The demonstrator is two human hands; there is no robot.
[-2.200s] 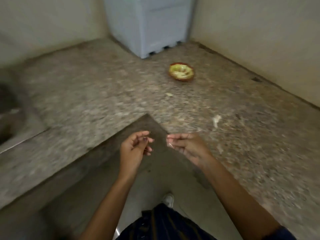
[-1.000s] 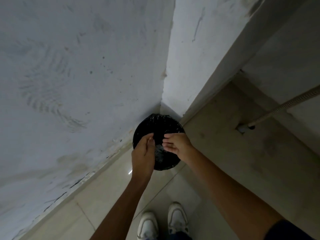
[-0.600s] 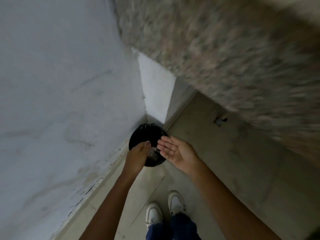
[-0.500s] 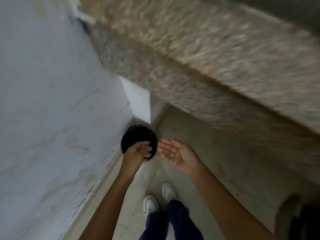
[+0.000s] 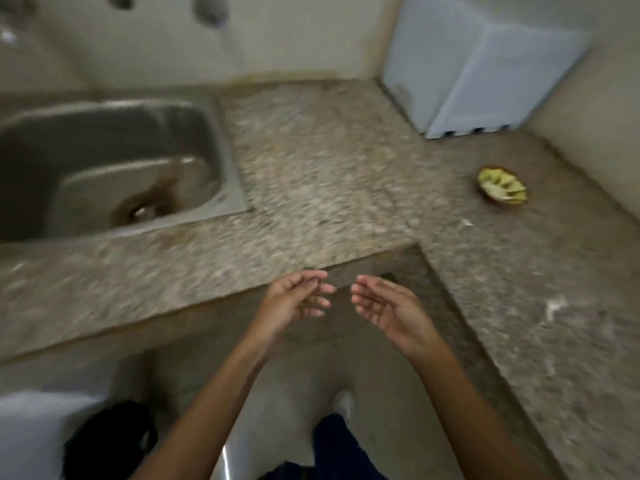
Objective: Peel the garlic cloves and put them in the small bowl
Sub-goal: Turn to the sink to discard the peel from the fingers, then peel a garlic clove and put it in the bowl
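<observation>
While I stand at the inner corner of the L-shaped table (image 5: 322,188), my two hands hover side by side just near of its edge, palms up and apart from each other. My left hand (image 5: 294,299) has its fingers loosely curled with nothing in them that I can make out; my right hand (image 5: 388,308) lies flat and relaxed, its grip released and bare. One small bowl (image 5: 503,191) sits far right on the table, near the wall, holding pale yellowish pieces too blurred for me to count. Two whitish scraps lie on the right run of the table, one (image 5: 465,222) just near of the bowl and one (image 5: 555,305) nearer to me. One steel sink (image 5: 227,161) is set into the table at far left. One pale blue box (image 5: 485,64) stands in the far corner. One dark round bin (image 5: 107,441) sits on the floor at near left.
</observation>
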